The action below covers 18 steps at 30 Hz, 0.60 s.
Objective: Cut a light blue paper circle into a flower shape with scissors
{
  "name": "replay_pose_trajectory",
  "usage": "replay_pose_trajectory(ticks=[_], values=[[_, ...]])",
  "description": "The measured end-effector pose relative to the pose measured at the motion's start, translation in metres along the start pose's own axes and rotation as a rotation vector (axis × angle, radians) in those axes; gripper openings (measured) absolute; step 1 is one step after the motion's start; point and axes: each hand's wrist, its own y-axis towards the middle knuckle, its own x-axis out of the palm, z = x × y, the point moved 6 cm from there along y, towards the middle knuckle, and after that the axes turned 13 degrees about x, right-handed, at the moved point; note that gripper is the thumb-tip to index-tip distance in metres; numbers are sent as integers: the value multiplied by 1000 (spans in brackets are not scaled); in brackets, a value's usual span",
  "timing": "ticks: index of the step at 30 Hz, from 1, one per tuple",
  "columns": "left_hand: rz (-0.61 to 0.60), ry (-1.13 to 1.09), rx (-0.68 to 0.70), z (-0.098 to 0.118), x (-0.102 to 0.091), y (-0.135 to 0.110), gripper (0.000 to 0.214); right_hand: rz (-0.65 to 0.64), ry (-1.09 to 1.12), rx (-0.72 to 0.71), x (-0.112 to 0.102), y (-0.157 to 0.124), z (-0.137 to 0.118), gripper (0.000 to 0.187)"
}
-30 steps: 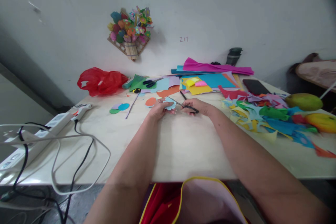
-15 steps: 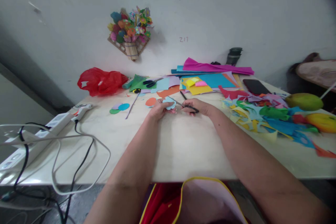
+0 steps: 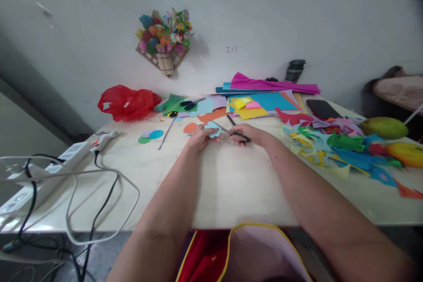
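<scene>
My left hand [image 3: 199,137] pinches a small light blue paper piece [image 3: 213,130] with a scalloped edge, the thumb lying on top of it. In my right hand [image 3: 246,134] is a pair of scissors [image 3: 242,137] with dark handles, its blades pointing left at the paper. Whether the blades touch the paper I cannot tell. An orange paper circle [image 3: 190,128] lies just left of my left hand. Further left are overlapping circles, among them a blue one [image 3: 156,134] and a green one [image 3: 144,140].
Paper scraps [image 3: 330,145] are heaped at the right beside a phone [image 3: 322,109] and yellow-green fruit [image 3: 383,128]. Coloured sheets [image 3: 277,102], another pair of scissors [image 3: 190,105] and a red plastic bag [image 3: 127,102] lie along the back. A power strip [image 3: 49,172] with loose cables is at left.
</scene>
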Motion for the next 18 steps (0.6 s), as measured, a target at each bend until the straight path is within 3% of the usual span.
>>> replay_pose_trajectory(ticks=[18], values=[[21, -8, -10, -3, -2, 1, 20, -5, -7, 14, 1, 0, 1, 28]])
